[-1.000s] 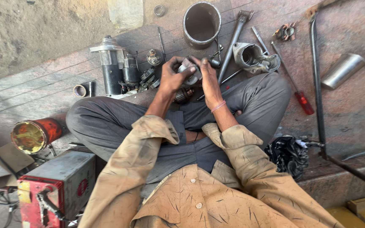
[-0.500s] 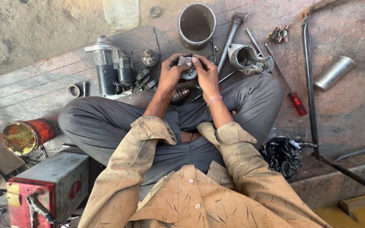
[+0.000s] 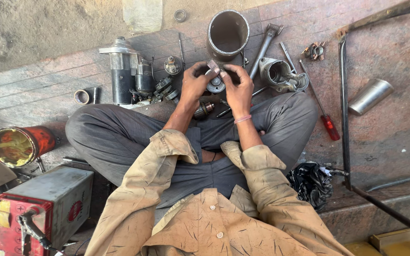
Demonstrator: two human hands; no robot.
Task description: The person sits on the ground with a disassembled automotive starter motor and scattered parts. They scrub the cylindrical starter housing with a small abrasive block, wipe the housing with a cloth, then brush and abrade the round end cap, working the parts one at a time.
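I sit cross-legged on a stone floor. My left hand and my right hand both grip a small round metal part held above my shins. A short flat piece sticks up from its top between my fingertips. Just below my hands a small geared shaft lies on my leg. A starter motor body stands to the left, a wide metal cylinder just beyond my hands, and a grey housing to the right.
A red-handled screwdriver, a wrench, a shiny metal sleeve and a long bent bar lie at the right. A battery and a red tin sit at the left. A black rag lies by my right knee.
Both hands stay on the round part and have turned it slightly between the fingers. The camera view has shifted a little.
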